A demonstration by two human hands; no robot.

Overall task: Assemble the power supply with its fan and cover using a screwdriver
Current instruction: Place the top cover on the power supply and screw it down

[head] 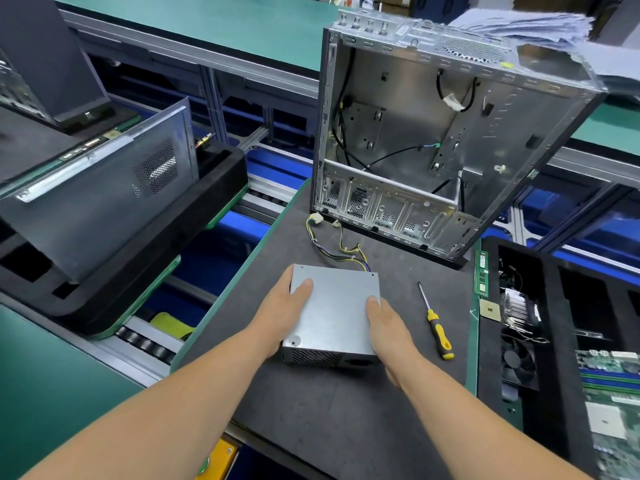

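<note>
the power supply (334, 306), a closed grey metal box with its cover on, sits on the dark work mat (311, 410), and everything else is placed from it. the left hand (280, 310) grips its left side, thumb lying on the top face and the other fingers wrapped down the side out of sight. the right hand (388, 327) clasps its right side the same way, thumb on top, remaining fingers hidden behind the box edge. the near face shows a mesh grille, partly covered by both hands; whether a fan sits behind it cannot be made out. a bundle of coloured wires (332, 244) runs from the far edge of the power supply, ending in pale connectors. the screwdriver (436, 323), yellow and black handle, lies just right of the power supply, untouched, tip pointing away. beyond the power supply stands an open computer chassis (433, 133), with loose black cables inside. right of the power supply a black foam tray (554, 306) holds a small fan and circuit boards, cut off by the frame edge. far left of the power supply another metal case (104, 202) leans in foam.
</note>
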